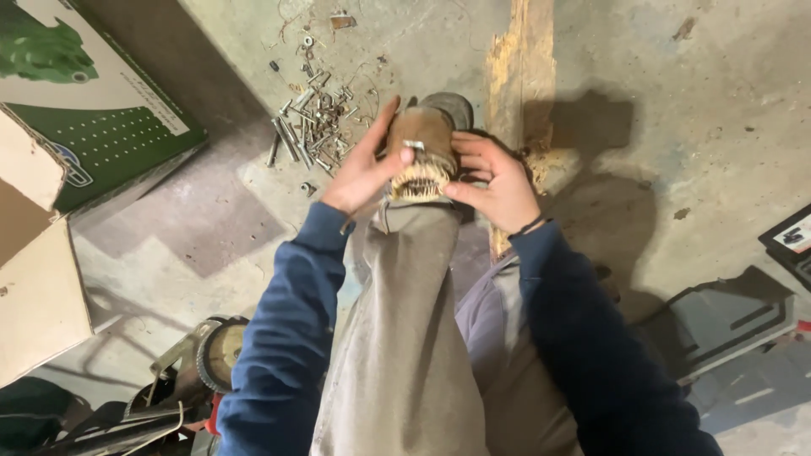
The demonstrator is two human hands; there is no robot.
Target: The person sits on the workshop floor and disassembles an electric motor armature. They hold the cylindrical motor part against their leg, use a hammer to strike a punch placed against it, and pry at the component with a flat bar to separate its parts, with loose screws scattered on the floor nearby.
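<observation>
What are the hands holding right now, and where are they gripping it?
A brown cylindrical motor part with copper windings at its near end, resting on the knee. The left hand grips its left side, the right hand its right side by the windings.

A rough workshop or garage. The stained concrete floor (676,101) carries a scatter of loose bolts and screws (312,127), a splintered wooden plank (519,67) and cardboard boxes (38,287).

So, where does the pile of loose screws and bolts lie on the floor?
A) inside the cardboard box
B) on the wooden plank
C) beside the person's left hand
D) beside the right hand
C: the screws and bolts lie on the concrete floor just beyond the left hand.
</observation>
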